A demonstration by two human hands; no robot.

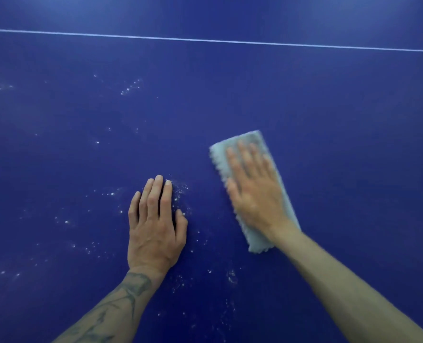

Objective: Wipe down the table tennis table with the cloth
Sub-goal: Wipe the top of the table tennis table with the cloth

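A deep blue desk [329, 95] fills the whole view, so nothing of the room around it shows. A thin white line [210, 40] crosses it near the top, running from the left edge and sloping slightly down to the right. Pale dusty specks [111, 193] are scattered over the left and lower middle of the surface; the right part looks plain blue.

Left of centre, the left hand [153, 226] lies palm down on the desk, fingers straight and close together, thumb tucked alongside, holding nothing. Specks sit just beside its fingertips. Its forearm, marked with a dark tattoo [131, 285], comes in from the lower left.

Right of centre lies the cloth [220, 154], light blue-grey, folded into a long strip with a wavy left edge, flat on the desk and angled slightly. The right hand [255, 191] presses on top of it, palm down, fingers straight and a little spread, pointing away from the person. This hand and the cloth look blurred. Its bare forearm reaches in from the lower right corner.
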